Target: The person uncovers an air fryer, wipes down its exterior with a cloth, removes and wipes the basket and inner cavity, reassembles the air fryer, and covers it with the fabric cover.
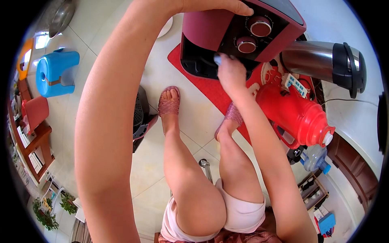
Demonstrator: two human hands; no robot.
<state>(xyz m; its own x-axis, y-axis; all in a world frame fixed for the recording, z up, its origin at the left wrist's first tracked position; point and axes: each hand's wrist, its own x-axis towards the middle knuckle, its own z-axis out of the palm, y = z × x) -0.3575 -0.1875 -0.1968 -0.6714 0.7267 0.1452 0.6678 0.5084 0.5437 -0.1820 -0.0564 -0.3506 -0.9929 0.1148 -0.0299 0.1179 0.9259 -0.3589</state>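
A dark red air fryer (206, 30) with two round knobs stands on the red mat, its drawer space open at the front. My left hand (221, 5) lies along the fryer's upper edge, a finger stretched to the control panel beside the upper knob. At the opening is my right hand (232, 77), its fingers curled and slightly blurred. A small pale bluish bit shows at its fingertips; what it is I cannot make out. The black perforated basket (139, 109) sits on the floor to the left, partly behind my left arm.
Right of the fryer are a steel flask (312, 60), a red thermos (300, 115) and a white power strip (294, 85) on the red mat (202, 91). A blue stool (58, 75) is at the left. My feet are on the tiled floor below the fryer.
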